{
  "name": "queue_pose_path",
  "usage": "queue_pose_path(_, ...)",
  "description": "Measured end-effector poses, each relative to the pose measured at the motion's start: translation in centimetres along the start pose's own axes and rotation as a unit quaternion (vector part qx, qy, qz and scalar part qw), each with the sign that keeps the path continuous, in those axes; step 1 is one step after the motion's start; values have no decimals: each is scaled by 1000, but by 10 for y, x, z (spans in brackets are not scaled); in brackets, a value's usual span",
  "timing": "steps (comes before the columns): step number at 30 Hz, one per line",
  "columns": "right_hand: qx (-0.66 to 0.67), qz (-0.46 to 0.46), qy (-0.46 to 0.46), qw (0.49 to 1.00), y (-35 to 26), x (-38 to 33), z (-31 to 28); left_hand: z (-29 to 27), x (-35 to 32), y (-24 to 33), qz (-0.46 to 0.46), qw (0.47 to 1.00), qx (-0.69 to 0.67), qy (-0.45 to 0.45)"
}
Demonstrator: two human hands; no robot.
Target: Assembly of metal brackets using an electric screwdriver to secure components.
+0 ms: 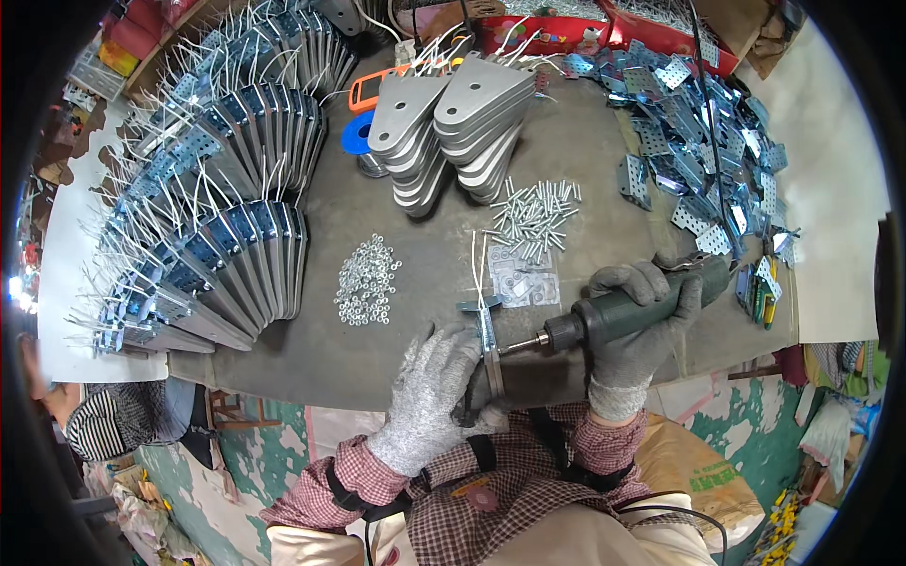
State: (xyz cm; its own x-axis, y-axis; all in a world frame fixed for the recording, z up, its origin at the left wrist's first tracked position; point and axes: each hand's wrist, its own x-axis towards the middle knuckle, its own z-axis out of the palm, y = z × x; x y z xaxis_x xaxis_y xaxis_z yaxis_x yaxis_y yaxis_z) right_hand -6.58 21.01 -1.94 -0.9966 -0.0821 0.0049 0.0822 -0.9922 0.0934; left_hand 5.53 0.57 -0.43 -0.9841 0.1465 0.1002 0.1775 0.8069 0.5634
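In a grey knit glove, my left hand (pixel 425 391) is closed round a flat metal plate with a bracket (pixel 489 341), stood on edge near the table's front, two white wires rising from it. My right hand (pixel 628 354), gloved too, grips a dark green electric screwdriver (pixel 618 316) lying level. Its bit points left and meets the bracket's side or stops just short; I cannot tell which. Beyond my hands lie a heap of screws (pixel 536 215) and a clear plastic bag (pixel 525 279). Loose nuts (pixel 368 281) are spread to the left.
Rows of wired plates with brackets (pixel 222 226) fill the table's left side. Grey rounded plates (pixel 401 113) are stacked at the back, beside a blue spool (pixel 357 134) and an orange meter (pixel 368 91). Perforated brackets (pixel 694 141) pile up at right, with a black cable (pixel 710 104) hanging across.
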Motion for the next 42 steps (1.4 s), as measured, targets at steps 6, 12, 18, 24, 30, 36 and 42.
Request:
queue_pose_path(6, -7, 12, 7, 1000, 3, 0, 2, -2, 1, -1, 7, 1000, 27, -1)
queue_pose_path(12, -31, 14, -7, 999, -5, 2, -1, -29, 14, -21, -44, 993, -83, 65)
queue_pose_path(18, -38, 15, 18, 999, 0, 2, -1, -64, 64, -62, 47, 916, 398, 34)
queue_pose_path(24, -54, 25, 41, 997, 1, 3, 2, -61, 83, -64, 72, 907, 412, 39)
queue_pose_path(30, -45, 30, 40, 998, 0, 2, -3, -37, 17, -14, -69, 959, -248, 117)
queue_pose_path(36, -39, 21, 37, 998, 1, 4, 1, -4, 9, -1, -9, 951, -260, 168)
queue_pose_path(42, -40, 19, 55, 997, 2, 4, 0, -3, 8, 5, 25, 984, -84, 154)
